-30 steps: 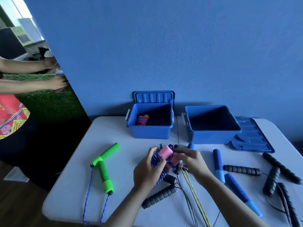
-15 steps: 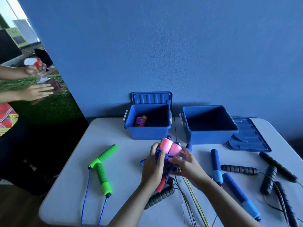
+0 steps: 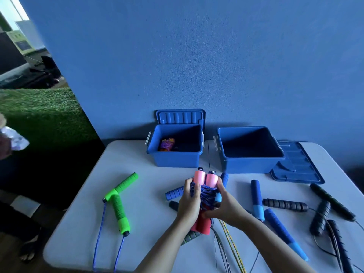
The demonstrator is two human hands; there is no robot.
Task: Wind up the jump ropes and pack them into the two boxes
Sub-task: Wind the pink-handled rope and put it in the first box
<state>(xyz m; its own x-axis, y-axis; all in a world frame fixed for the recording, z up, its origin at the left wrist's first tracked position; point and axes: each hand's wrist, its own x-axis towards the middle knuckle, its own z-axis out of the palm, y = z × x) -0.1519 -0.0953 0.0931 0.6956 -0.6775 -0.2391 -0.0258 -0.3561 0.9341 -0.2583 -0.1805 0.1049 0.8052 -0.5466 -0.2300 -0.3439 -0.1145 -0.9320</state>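
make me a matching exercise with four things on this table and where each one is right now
Things:
1. pink-handled jump rope
2. green-handled jump rope
3. wound purple rope bundle
4. flat blue lid

Places:
A. inside the left blue box
B. on the table's left side, unwound
C. gripped in both hands
D. lying right of the right blue box

Pairs: 1-C, 2-B, 3-A, 4-D

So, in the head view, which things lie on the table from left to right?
green-handled rope → left box → pink-handled rope held in both hands → right box → loose lid
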